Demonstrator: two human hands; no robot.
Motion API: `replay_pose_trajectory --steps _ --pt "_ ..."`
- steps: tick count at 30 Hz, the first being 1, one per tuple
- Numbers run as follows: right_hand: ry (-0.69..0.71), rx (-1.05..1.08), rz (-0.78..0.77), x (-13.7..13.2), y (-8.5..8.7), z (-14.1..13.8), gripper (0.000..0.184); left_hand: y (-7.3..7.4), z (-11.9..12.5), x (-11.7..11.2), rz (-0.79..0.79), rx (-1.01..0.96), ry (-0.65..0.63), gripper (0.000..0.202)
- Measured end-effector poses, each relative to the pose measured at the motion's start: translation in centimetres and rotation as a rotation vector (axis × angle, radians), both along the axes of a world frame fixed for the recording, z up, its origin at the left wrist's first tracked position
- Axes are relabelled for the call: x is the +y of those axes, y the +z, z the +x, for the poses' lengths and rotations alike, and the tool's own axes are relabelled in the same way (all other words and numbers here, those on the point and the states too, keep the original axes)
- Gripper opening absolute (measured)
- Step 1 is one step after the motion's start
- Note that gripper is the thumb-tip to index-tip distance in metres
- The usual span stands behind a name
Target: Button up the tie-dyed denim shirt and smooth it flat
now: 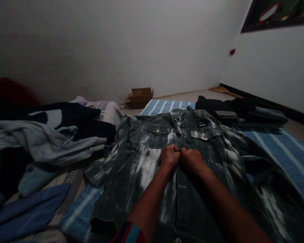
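A dark grey and white tie-dyed denim jacket point(149, 165) lies spread front side up, its collar away from me and its sleeves out to the sides. My left hand point(170, 157) is closed on the front placket at chest height. Right beside it, my right hand point(192, 159) grips the other front edge, the knuckles of both nearly touching. The button or buttonhole between my fingers is hidden. Above my hands the placket runs up to the collar; below them an open buttonhole shows. Two flapped chest pockets flank the placket.
A blue striped sheet point(281, 143) lies under the jacket. Loose clothes point(48, 141) are heaped on the left. Folded dark clothes point(218, 109) are stacked at the back right. An open cardboard box point(141, 97) stands by the white wall point(116, 50).
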State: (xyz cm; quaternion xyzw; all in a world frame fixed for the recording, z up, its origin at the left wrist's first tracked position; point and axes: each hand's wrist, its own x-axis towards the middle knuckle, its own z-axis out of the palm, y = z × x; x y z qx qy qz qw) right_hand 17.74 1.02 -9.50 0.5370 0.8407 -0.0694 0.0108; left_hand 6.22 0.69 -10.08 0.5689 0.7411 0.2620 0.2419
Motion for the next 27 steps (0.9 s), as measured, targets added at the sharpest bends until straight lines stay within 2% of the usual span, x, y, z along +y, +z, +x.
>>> replay_pose_trajectory --steps 10,19,27 --pt "-0.043 -0.003 -0.037 -0.10 0.30 -0.52 0.024 -0.23 -0.52 0.33 -0.016 0.049 -0.108 0.012" --pt "-0.069 -0.025 0.005 -0.27 -0.08 -0.57 0.025 0.14 -0.55 -0.03 -0.026 0.120 -0.107 0.013" --pt "-0.036 -0.047 -0.001 -0.42 0.31 -0.64 0.023 0.31 -0.89 0.28 -0.062 0.138 -0.123 0.015"
